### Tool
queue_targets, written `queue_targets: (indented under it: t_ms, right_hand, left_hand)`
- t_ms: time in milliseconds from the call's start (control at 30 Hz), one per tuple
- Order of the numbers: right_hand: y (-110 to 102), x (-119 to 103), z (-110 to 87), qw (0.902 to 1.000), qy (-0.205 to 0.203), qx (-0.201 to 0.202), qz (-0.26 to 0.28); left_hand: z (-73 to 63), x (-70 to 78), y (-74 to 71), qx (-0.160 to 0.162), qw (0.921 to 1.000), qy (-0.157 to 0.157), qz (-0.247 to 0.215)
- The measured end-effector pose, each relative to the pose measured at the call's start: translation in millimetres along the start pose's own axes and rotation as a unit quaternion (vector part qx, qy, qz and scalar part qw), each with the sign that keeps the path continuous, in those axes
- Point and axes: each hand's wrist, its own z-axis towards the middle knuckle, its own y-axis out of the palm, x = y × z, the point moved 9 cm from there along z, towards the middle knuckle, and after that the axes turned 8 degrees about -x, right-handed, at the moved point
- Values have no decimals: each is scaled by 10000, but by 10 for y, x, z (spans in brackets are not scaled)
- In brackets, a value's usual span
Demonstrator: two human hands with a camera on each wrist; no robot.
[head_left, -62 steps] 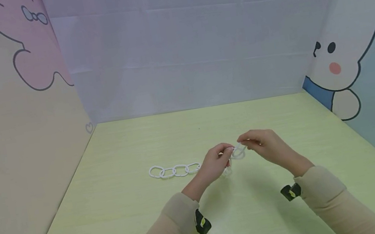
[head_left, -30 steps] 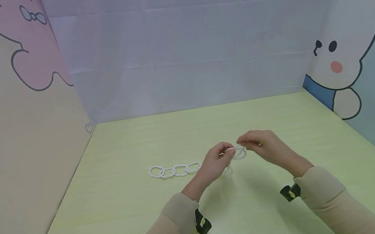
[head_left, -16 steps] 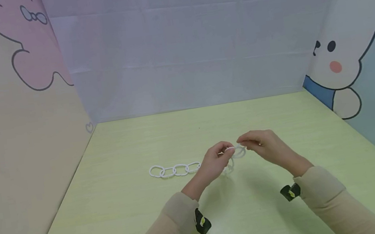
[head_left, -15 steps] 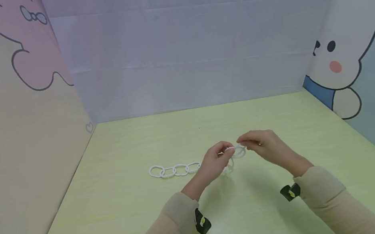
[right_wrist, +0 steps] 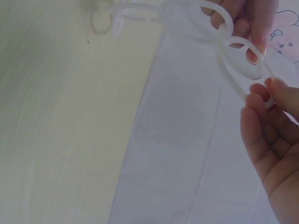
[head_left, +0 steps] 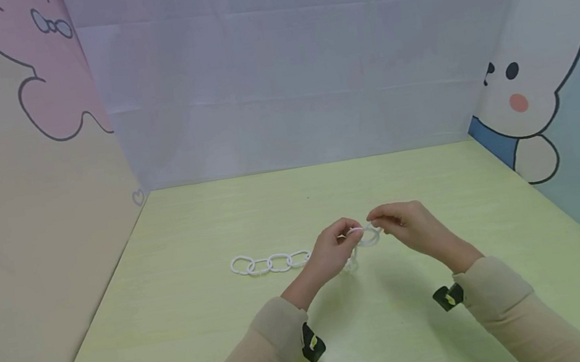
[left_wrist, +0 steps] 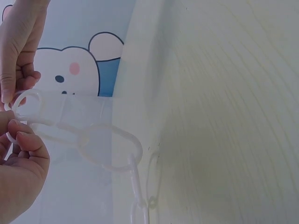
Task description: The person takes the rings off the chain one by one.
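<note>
A white chain (right_wrist: 232,83) of smooth oval links is held in the air between the person's two hands, above the table, its free links hanging down below the left hand. The left hand (head_left: 333,246) pinches the chain between thumb and bent fingers; the right hand (head_left: 415,226), just beside it, grips a link between thumb and fingertips, the gap between the digits narrow. At this angle the links overlap near the fingertips, and exactly which one each hand pinches is hard to make out. A second white chain (head_left: 269,264) lies on the table, extending to the person's left from behind the left wrist. The pale green table (head_left: 207,343) bears the shadows of both arms. Beige sleeves (head_left: 515,297) cover the forearms, with a black fitting at each cuff. Beyond rises a pale lilac backdrop (head_left: 272,64), flanked by a pink cartoon figure (head_left: 53,66) at left and a white cartoon rabbit (head_left: 531,63) at right.
</note>
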Motion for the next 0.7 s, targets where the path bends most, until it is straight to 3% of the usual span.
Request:
queue_targets:
  t_ms: [333, 700]
  right_hand:
    - [17, 14, 10, 9999, 142, -62, 42]
    - [19, 2, 23, 9999, 103, -57, -81]
  left_hand:
    - [-13, 22, -14, 78, 9996, 42, 260]
    - [-24, 27, -14, 4, 9997, 14, 225]
